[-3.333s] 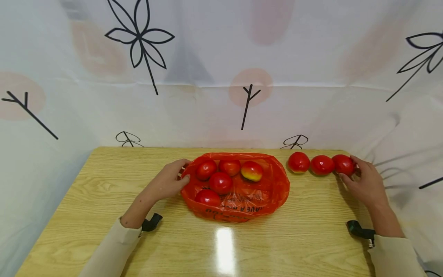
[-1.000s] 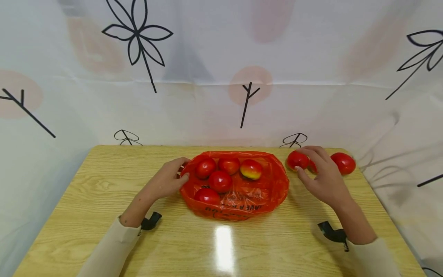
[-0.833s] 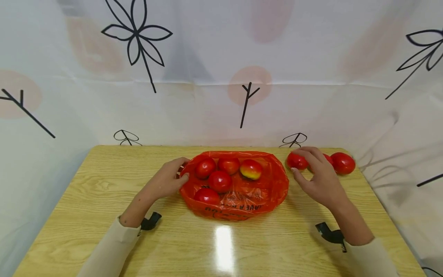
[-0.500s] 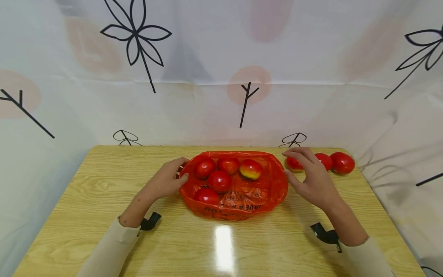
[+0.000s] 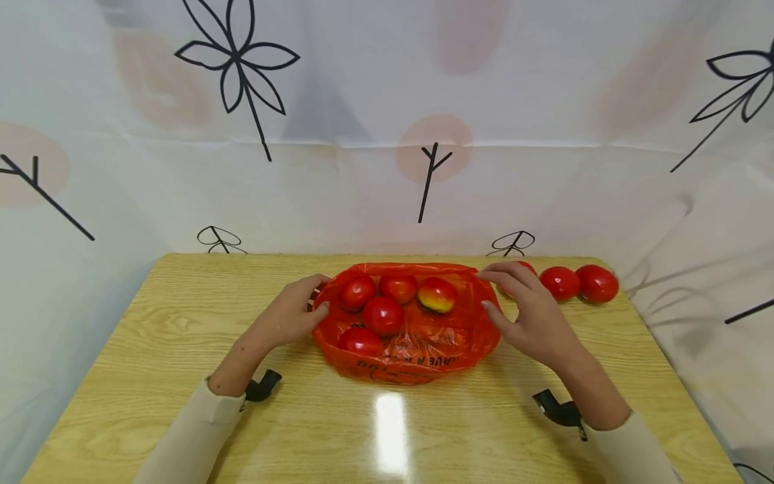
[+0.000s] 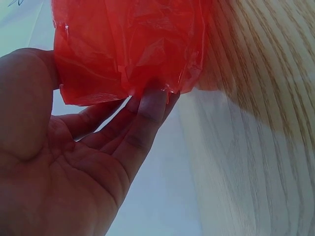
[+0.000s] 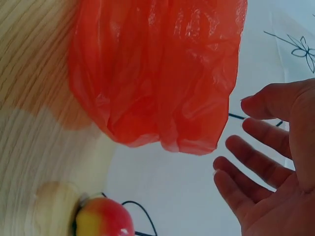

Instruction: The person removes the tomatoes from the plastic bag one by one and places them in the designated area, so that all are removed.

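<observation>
Bag (image 5: 396,374) of red fruit (image 5: 383,316): left hand (image 5: 293,314) apparently pinches it; right hand (image 5: 535,323), fingers parted, hovers by its opposite side, more fruit (image 5: 597,284) beyond.

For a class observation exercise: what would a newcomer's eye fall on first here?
First, probably the bright red plastic bag on the wooden table, near its far edge, with five fruits inside, one partly yellow. Next come the left hand holding the bag's left side and three more red fruits in a row to its right.
</observation>
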`<state>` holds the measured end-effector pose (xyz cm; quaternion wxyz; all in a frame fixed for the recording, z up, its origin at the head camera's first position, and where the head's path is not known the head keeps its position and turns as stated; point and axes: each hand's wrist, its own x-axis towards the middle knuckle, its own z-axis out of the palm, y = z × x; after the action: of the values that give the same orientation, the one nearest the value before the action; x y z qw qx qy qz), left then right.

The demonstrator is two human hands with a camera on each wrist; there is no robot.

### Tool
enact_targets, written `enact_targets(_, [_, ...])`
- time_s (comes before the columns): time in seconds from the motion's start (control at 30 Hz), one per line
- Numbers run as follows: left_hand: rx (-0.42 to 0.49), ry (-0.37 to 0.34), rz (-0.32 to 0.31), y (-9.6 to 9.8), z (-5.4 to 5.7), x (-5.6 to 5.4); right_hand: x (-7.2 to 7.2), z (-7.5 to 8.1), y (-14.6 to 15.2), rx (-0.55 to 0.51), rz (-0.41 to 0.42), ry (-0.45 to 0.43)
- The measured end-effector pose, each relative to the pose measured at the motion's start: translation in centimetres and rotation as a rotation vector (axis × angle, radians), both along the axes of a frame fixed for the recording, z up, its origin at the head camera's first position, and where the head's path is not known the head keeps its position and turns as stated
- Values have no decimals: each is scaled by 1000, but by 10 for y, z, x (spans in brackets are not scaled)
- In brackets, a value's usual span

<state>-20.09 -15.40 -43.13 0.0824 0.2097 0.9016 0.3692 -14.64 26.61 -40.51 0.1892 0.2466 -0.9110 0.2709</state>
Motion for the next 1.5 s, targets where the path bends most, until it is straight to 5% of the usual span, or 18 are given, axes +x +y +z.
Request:
enact_targets(0.97, [-1, -9, -6, -1, 1, 1, -10, -3, -35, 42, 141, -17])
enact_targets(1.5, [4, -2, -16, -1, 3, 1, -17, -4, -51, 256, 59, -214])
